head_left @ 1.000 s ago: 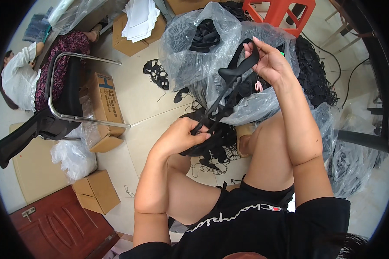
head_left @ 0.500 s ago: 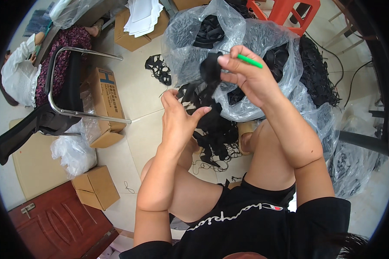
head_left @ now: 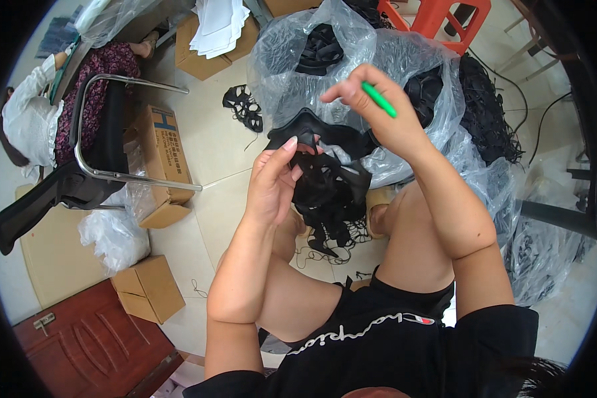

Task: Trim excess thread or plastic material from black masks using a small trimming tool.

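Note:
My left hand (head_left: pixel 273 180) is closed, thumb and fingers pinching the edge of a black, flexible rubber-like piece (head_left: pixel 305 122) with a curved rim. That piece spreads out to the right over the front of a clear plastic bag. Above and to the right, my right hand (head_left: pixel 393 118) grips a green-handled tool (head_left: pixel 379 99), with the index finger stretched toward the left. The tool's working end is hidden behind the fingers. Below the hands, between my legs, lies a heap of black perforated scraps (head_left: pixel 328 209), with thin strands reaching the floor.
Large clear plastic bags (head_left: pixel 272 86) of black pieces stand ahead. A red stool (head_left: pixel 467 30) is behind them. One black scrap (head_left: pixel 244 109) lies on the floor. To the left are a metal-framed chair (head_left: pixel 79 142), cardboard boxes (head_left: pixel 149 288) and a seated person (head_left: pixel 30 106).
The black piece is now spread out and held by my left hand, which has moved slightly right. My right hand has come away from it, the green handle tilting more steeply.

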Motion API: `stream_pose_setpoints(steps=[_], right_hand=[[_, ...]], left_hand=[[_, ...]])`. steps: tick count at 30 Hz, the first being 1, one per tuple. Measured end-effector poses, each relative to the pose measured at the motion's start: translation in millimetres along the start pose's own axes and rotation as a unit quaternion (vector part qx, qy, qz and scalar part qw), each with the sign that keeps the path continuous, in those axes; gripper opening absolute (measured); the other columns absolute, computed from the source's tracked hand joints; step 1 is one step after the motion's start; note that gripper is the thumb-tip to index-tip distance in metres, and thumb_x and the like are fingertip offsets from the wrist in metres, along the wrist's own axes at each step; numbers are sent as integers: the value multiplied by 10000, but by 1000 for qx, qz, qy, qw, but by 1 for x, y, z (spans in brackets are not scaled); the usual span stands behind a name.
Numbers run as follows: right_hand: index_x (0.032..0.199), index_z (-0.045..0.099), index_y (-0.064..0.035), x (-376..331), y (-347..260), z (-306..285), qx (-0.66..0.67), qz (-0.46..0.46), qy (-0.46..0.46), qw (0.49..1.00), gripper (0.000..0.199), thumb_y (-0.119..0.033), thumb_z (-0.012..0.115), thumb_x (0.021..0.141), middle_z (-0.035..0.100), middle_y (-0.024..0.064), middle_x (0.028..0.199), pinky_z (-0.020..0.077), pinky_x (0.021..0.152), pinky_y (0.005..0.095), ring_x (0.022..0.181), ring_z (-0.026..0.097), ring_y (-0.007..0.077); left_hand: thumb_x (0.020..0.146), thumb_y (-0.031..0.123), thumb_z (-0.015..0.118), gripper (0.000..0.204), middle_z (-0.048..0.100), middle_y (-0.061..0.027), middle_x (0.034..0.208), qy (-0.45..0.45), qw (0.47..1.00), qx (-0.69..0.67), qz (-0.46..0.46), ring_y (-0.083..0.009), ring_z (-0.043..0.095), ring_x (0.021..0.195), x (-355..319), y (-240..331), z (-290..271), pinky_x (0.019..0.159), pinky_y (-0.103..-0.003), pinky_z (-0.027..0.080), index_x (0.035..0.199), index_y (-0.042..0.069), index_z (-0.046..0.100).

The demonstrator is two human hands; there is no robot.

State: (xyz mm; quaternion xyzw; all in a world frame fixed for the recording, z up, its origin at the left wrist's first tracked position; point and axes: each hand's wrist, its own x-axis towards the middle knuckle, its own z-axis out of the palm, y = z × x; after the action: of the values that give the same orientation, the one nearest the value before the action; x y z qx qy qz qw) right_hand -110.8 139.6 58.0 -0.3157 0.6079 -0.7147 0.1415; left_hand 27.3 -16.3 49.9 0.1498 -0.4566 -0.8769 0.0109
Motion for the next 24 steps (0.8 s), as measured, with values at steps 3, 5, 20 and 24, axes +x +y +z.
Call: stream_pose_setpoints(steps=[3,5,20,24], right_hand=[[847,465,-72,-10,5,2,69,79,-142,984,192,-160,624,907,632,64,938,443,818,251,901,558,108],[848,451,-74,-12,3,2,33,57,-151,986,205,-127,645,888,617,55,925,442,821,251,902,554,107],[1009,629,2,17,63,-60,-172,178,141,958,451,-390,415,945,670,127,833,462,837,344,766,624,236],[978,649,27,5,151,-145,-550,308,63,774,332,-236,494,848,604,290,1082,458,901,442,1001,581,445]], left_hand=[[923,219,542,262,680,-93,937,14,999,-33,10,-145,616,913,-2,2,2,856,-257,446,923,-15,660],[918,213,546,250,679,-84,923,28,999,-38,25,-132,609,882,-2,1,0,824,-244,441,915,-10,660],[884,146,612,136,674,-65,852,74,997,-31,-17,-147,631,726,-4,0,-15,744,-296,513,917,20,650],[892,123,584,143,683,-94,860,88,994,-54,29,-201,672,758,-3,3,-9,802,-345,535,904,-3,650]])
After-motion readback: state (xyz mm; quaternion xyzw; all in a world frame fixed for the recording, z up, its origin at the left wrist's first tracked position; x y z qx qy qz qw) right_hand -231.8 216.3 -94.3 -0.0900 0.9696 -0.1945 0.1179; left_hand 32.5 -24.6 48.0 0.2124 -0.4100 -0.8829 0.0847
